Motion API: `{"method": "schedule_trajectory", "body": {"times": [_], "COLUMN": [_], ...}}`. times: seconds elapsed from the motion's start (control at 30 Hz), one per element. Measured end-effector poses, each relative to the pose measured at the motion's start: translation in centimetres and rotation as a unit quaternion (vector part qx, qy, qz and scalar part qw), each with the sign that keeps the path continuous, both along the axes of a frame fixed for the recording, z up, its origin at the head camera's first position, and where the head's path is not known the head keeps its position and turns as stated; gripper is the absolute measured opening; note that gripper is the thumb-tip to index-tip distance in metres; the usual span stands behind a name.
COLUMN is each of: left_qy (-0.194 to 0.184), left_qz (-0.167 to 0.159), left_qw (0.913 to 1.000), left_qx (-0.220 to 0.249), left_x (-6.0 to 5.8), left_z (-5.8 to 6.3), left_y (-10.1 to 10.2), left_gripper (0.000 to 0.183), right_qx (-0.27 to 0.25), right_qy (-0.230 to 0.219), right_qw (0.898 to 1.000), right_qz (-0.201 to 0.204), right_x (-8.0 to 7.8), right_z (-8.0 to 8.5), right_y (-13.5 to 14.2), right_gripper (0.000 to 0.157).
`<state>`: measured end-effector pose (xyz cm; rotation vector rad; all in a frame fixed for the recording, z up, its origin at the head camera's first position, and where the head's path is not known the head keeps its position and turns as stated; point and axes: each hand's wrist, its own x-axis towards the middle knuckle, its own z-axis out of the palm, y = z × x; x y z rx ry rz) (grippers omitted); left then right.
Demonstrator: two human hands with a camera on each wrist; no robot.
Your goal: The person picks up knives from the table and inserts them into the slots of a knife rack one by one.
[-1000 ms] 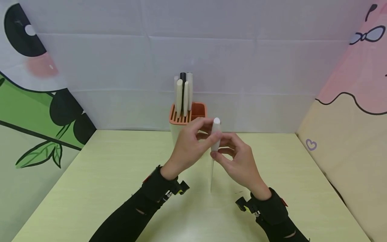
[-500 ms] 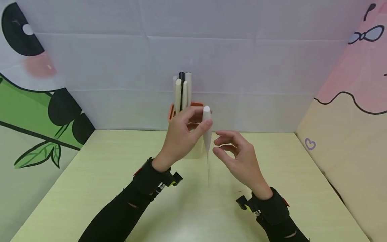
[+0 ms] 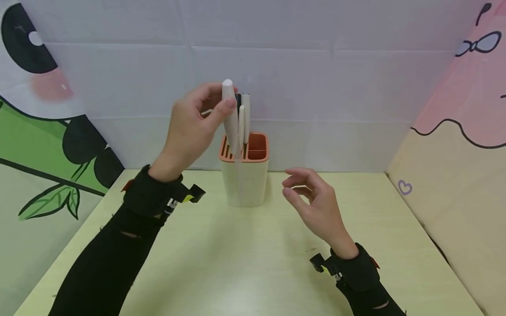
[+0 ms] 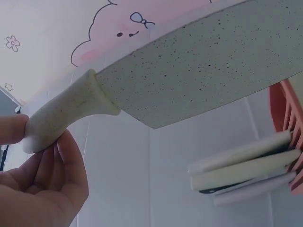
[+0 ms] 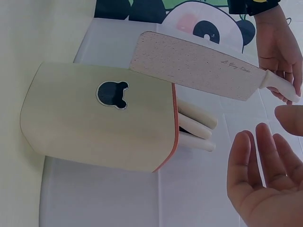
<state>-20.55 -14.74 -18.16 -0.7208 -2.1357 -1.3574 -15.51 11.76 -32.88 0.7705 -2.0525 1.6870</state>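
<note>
In the head view my left hand [image 3: 189, 129] pinches the white handle of a cleaver [image 3: 228, 92] near its end, and the blade hangs down in front of the knife block [image 3: 253, 182]. The left wrist view shows the cleaver's broad speckled blade [image 4: 203, 61], with thumb and fingers at the handle's butt. From the right wrist view, the blade [image 5: 189, 66] overlaps one side of the cream block [image 5: 71, 118], outside its slots. My right hand [image 3: 314, 206] hovers over the table, fingers loosely bent and holding nothing.
Several knife handles [image 3: 246, 114], white and black, stand in the slots of the block's orange top [image 3: 258, 160]. A larger open compartment [image 3: 258, 142] lies at its right. The block stands on the pale wooden table [image 3: 221, 263], close to the cloth-covered back wall [image 3: 316, 96].
The right hand has let go of the cleaver and stays roughly in place. My left hand has carried the cleaver up and leftward, from right of the block to in front of its slots.
</note>
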Motion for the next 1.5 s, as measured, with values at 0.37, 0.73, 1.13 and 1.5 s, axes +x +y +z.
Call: {"method": "schedule_trajectory", "body": {"times": [0.37,0.73,1.13,1.5], "left_qy": [-0.02,-0.016,-0.019,-0.014], "left_qz": [0.031,0.039,0.038,0.054], "left_qw": [0.9993,0.999,0.9991,0.9977], "left_qx": [-0.001,0.013,0.005,-0.039], "left_x": [-1.2,-3.9,-6.2,-7.4], "left_z": [5.1,8.3,7.8,6.9], "left_y": [-2.7,-3.8,-3.6,-3.4], "left_gripper": [0.033,0.031,0.031,0.034], "right_qx": [-0.001,0.002,0.005,0.003], "right_qy": [-0.002,-0.001,-0.003,-0.002], "right_qw": [1.0,1.0,1.0,1.0], "right_qz": [-0.001,-0.004,-0.006,-0.002], "right_x": [-0.1,-0.1,-0.1,0.0], "right_z": [-0.1,-0.2,-0.4,-0.4], "right_y": [0.2,0.3,0.3,0.2], "right_gripper": [0.039,0.04,0.039,0.037]}}
